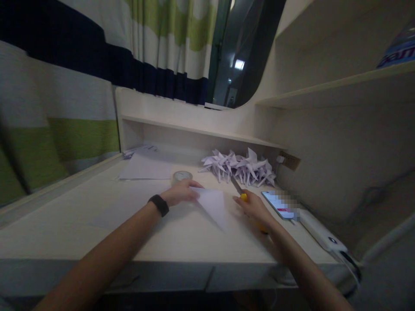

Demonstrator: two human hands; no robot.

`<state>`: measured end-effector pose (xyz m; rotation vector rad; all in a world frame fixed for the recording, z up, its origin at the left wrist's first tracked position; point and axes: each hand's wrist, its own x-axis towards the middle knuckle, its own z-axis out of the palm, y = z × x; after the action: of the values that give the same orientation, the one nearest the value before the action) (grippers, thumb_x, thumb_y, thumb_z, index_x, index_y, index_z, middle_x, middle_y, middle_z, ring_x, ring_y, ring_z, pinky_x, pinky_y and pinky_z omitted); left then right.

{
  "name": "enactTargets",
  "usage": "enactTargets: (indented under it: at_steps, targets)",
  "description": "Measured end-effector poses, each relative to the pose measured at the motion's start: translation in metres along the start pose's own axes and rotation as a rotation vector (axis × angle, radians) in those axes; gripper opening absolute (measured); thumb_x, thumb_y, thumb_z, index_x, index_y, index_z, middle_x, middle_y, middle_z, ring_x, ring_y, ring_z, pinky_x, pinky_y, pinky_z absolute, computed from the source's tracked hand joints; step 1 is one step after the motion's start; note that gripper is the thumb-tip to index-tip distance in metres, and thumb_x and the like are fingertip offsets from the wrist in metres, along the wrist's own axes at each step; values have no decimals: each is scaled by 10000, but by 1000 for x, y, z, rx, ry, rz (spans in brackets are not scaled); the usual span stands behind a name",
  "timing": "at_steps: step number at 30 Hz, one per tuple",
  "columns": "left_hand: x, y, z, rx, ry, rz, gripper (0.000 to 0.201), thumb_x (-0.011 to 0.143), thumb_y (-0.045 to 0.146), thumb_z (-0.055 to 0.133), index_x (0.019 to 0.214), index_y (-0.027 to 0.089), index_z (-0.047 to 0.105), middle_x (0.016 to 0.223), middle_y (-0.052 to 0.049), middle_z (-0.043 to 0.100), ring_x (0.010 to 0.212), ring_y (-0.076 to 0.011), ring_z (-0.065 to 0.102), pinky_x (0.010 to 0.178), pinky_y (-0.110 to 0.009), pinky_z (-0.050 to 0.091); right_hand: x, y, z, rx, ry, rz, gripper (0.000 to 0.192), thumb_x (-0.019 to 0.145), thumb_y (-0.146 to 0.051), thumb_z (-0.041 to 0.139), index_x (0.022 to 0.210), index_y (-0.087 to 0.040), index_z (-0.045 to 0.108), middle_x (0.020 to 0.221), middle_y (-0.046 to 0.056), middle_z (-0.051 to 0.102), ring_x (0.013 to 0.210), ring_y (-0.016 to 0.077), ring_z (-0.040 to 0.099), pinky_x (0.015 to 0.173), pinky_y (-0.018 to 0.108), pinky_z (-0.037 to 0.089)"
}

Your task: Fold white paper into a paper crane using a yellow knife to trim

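Observation:
A folded white paper triangle (214, 204) lies on the pale desk (97, 220). My left hand (180, 193) presses flat on the paper's left corner, fingers spread; a black band sits on that wrist. My right hand (256, 208) grips a yellow-handled utility knife (240, 191), its dark blade pointing away toward the paper's right edge.
A heap of folded white paper cranes (241, 167) sits at the back. A tape roll (182, 176) and loose white sheets (145, 167) lie behind my left hand. A lit phone (278, 204) and a white power strip (320, 235) lie to the right, near the shelf wall.

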<state>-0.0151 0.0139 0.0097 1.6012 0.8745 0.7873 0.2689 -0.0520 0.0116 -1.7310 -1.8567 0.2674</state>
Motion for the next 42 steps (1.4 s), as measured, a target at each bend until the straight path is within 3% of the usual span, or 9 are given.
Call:
enactTargets:
  at_steps: [2,6,12,17,21,24,30,34,42]
  targets:
    - [3,-6,0,9,3,15,372,616,118,678,986,76,677,849,-85,672,705,-155,607,618,-249,472,6,-15,4,127,-95,42,381,862,-467,547,1036,-137,626,628,31,660,426,126,536,424,219,372]
    - [5,-8,2,-11,46,36,342,626,127,681,965,79,679,794,-61,652,644,-135,584,595,-248,465,20,-37,18,310,-153,27,344,844,-433,566,1004,-144,661,782,61,715,395,92,486,376,214,362]
    - [2,-1,3,-95,69,30,311,628,123,700,938,107,674,861,-57,647,744,-150,614,687,-271,505,41,-37,27,66,131,-46,487,701,-445,722,1083,-150,655,970,125,698,799,227,659,622,273,485]
    - [8,-11,-1,-120,49,65,326,644,145,723,962,108,663,874,-68,656,760,-157,631,715,-298,524,48,-23,31,370,-99,12,271,703,-359,701,837,-126,666,591,16,611,391,99,475,368,215,365]
    - [12,-16,-3,-102,49,73,324,675,200,732,979,114,657,857,-70,659,735,-149,633,690,-290,524,47,-20,26,485,-77,-2,208,640,-309,726,693,-140,618,540,-26,542,388,73,435,341,189,343]
    - [12,-11,-3,23,84,153,332,721,288,711,1013,138,665,899,-74,664,788,-162,636,695,-288,516,44,-23,20,494,-112,-16,197,621,-300,729,658,-140,620,551,-23,552,411,74,443,354,186,351]
    - [4,-2,9,605,240,487,254,744,355,690,902,159,716,914,-80,705,846,-193,628,739,-296,484,39,-27,22,370,-157,-79,138,642,-262,700,696,-135,688,544,-3,599,438,95,473,408,199,351]
    - [-2,-5,22,786,118,473,196,798,317,635,883,165,722,855,-66,721,765,-184,635,693,-279,464,38,-31,31,257,-84,-145,81,651,-202,689,712,-153,709,633,23,675,573,137,586,518,207,399]
    - [-3,-9,34,846,73,429,193,755,203,638,934,171,703,919,-62,715,844,-207,630,761,-301,443,33,-36,36,158,-84,-240,77,683,-192,660,736,-163,708,654,23,692,618,155,620,551,208,387]
